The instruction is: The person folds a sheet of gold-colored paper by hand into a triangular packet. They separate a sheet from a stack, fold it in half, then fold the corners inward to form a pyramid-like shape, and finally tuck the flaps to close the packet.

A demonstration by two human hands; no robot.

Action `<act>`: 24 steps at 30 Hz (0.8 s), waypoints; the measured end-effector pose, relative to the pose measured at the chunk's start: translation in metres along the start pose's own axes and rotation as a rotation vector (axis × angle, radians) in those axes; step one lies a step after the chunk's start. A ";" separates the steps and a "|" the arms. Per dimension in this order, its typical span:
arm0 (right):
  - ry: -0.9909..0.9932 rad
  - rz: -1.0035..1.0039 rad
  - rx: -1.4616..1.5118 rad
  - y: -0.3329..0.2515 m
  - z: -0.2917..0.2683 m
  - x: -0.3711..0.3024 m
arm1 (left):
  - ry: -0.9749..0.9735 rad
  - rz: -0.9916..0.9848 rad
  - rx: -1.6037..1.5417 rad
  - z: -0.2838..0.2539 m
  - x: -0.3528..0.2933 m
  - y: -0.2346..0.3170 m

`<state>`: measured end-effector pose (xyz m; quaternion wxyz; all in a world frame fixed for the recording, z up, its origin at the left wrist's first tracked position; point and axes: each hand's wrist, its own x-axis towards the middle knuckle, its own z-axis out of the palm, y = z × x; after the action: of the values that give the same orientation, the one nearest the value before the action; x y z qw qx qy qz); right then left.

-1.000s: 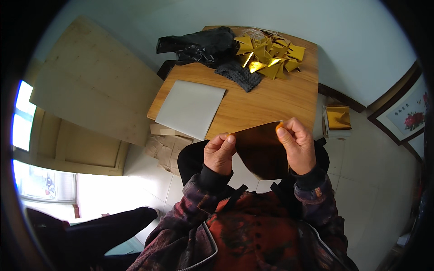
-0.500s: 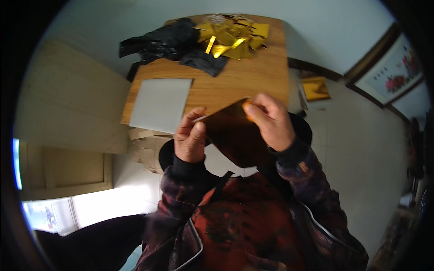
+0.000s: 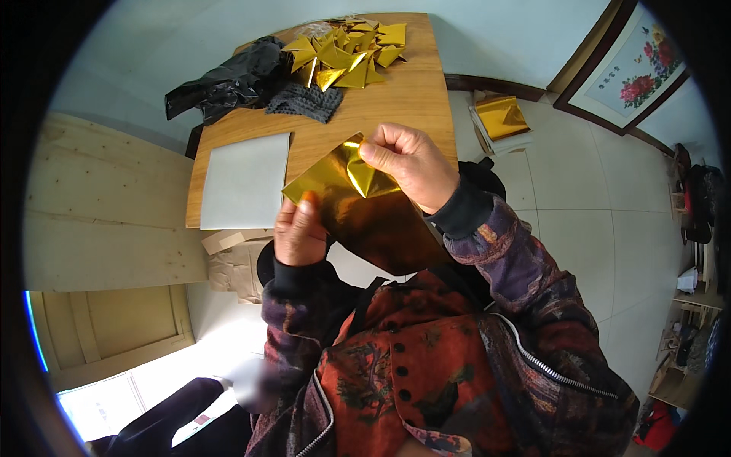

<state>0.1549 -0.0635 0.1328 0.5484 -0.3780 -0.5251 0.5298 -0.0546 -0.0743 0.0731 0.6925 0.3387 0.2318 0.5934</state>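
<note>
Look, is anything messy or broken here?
Nothing looks broken. The gold sheet held by the left hand and right hand has one corner bent over. Folded gold pieces lie jumbled beside a crumpled black bag.

Shiny gold foil sheet, one corner folded over; held above table edge
</note>
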 end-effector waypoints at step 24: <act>-0.161 -0.077 -0.037 0.015 -0.026 0.056 | -0.023 -0.216 0.404 -0.028 -0.005 -0.011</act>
<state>0.1715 -0.0029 0.1237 0.5172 -0.3240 -0.5912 0.5272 -0.0687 -0.0747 0.0462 0.6726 0.4506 0.3728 0.4534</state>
